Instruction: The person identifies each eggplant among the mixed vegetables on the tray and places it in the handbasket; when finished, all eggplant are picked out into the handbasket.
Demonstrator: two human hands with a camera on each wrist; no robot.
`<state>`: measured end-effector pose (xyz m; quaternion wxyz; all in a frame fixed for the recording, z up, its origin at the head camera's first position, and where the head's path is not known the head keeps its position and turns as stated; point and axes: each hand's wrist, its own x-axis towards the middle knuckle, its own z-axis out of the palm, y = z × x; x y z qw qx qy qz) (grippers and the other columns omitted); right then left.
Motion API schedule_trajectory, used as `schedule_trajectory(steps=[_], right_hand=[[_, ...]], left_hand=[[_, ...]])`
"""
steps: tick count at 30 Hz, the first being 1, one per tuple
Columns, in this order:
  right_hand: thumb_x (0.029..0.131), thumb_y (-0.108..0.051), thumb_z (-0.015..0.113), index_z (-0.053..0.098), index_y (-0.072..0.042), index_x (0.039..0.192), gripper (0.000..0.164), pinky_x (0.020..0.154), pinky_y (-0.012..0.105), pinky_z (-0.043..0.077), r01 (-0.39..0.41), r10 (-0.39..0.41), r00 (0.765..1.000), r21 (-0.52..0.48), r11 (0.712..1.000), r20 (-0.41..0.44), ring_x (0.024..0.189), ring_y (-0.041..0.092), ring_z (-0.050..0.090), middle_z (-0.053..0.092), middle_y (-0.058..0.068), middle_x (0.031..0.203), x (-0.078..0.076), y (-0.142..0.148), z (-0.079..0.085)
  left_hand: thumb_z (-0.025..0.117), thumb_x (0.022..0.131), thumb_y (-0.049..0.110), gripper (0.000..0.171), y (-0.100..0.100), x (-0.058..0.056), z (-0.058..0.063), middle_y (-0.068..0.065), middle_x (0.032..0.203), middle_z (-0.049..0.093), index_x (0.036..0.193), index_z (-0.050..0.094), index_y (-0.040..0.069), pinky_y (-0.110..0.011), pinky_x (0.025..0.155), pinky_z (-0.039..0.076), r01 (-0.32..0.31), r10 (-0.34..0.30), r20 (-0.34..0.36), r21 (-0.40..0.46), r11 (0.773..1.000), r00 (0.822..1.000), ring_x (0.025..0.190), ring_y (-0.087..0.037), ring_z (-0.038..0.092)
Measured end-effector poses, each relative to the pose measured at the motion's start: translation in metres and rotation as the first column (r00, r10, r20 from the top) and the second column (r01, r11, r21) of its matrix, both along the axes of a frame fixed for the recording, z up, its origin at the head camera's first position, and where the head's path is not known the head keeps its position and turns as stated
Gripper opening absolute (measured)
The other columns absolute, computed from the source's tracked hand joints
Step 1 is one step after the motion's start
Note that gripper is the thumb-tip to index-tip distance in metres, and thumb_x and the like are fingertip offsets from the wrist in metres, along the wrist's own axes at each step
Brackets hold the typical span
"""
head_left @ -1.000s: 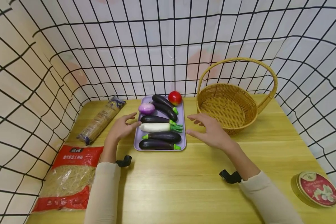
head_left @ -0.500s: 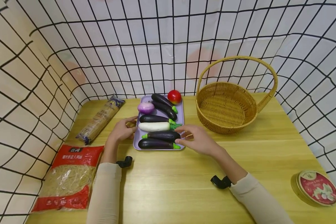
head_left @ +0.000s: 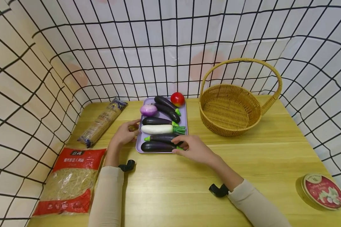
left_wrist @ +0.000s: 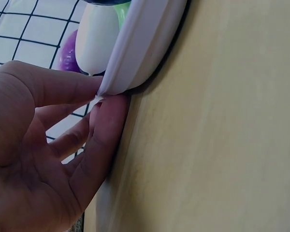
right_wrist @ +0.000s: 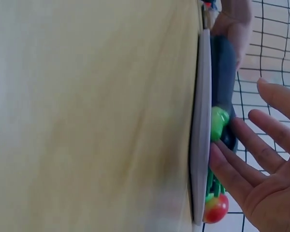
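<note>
My left hand (head_left: 123,134) pinches the left rim of a lilac tray (left_wrist: 147,43) between thumb and fingers. My right hand (head_left: 197,149) is over the tray's near right corner, fingers apart. Its fingertips are right at the green cap of the nearest eggplant (head_left: 156,146), and they partly cover the second eggplant (head_left: 160,138). Behind these two lies a white radish (head_left: 157,129) with green tops, then another eggplant (head_left: 156,121). A purple onion-like vegetable (head_left: 148,110), two more eggplants and a red tomato-like fruit (head_left: 177,99) are at the tray's far end.
A wicker basket (head_left: 203,121) with a tall handle stands at the right rear. Left of the tray lie a pack of dried noodles (head_left: 102,123) and a red pasta bag (head_left: 71,179). A round tin (head_left: 322,191) sits at front right. Black wire grid encloses the back and sides.
My right hand has come in from beside the basket to the tray's near right corner. My left hand has lowered from above the tray's left side to its rim.
</note>
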<state>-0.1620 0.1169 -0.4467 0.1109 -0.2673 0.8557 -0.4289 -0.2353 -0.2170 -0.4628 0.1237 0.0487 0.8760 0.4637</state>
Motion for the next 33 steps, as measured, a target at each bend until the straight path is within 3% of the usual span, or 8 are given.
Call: schedule_trajectory(steps=[6,14,21,26,33], right_hand=[[0.092,-0.028,0.079,0.071,-0.015,0.129,0.039,0.092,0.035,0.061,0.013,-0.010,0.998,0.046,0.999,-0.060,0.108,0.019,0.070,0.071,0.000,0.128,0.001,-0.007,-0.005],[0.089,-0.026,0.082,0.072,-0.013,0.128,0.042,0.077,0.028,0.057,0.014,-0.008,0.994,0.059,0.998,-0.111,0.086,0.012,0.065,0.073,0.001,0.115,0.004,-0.014,-0.007],[0.090,-0.027,0.081,0.075,-0.013,0.125,0.038,0.070,0.021,0.050,0.021,0.001,0.987,0.131,0.991,-0.163,0.076,0.005,0.057,0.073,-0.002,0.103,0.002,-0.021,-0.008],[0.091,-0.023,0.079,0.075,-0.010,0.124,0.036,0.074,0.023,0.051,0.040,-0.011,0.983,0.156,0.987,-0.184,0.081,0.008,0.058,0.073,0.001,0.108,0.003,-0.022,-0.009],[0.097,-0.023,0.072,0.071,-0.010,0.131,0.035,0.077,0.030,0.050,0.087,-0.057,0.984,0.179,0.980,-0.166,0.086,0.014,0.055,0.069,0.001,0.109,0.005,-0.014,0.005]], left_hand=[[0.063,0.099,0.011,0.061,0.001,-0.002,-0.001,-0.022,0.135,0.059,0.157,0.045,0.017,-0.035,0.068,0.064,-0.001,0.001,0.002,0.016,1.000,1.000,0.097,-0.030,0.065],[0.061,0.099,0.009,0.063,0.002,0.001,-0.003,-0.023,0.134,0.057,0.159,0.042,0.015,-0.034,0.070,0.064,0.006,-0.007,0.020,0.022,1.000,1.000,0.100,-0.030,0.064],[0.063,0.098,0.007,0.064,0.003,0.003,-0.003,-0.023,0.130,0.057,0.158,0.043,0.015,-0.033,0.072,0.065,-0.019,0.018,0.028,0.034,0.999,0.999,0.105,-0.030,0.063],[0.065,0.097,0.010,0.065,0.003,0.002,-0.005,-0.020,0.124,0.059,0.157,0.045,0.019,-0.033,0.072,0.065,-0.039,0.038,0.039,0.031,0.999,0.999,0.100,-0.027,0.062],[0.066,0.096,0.011,0.063,0.001,0.002,-0.006,-0.018,0.121,0.060,0.156,0.048,0.022,-0.032,0.071,0.064,-0.067,0.066,0.032,0.030,0.997,0.997,0.099,-0.025,0.062]])
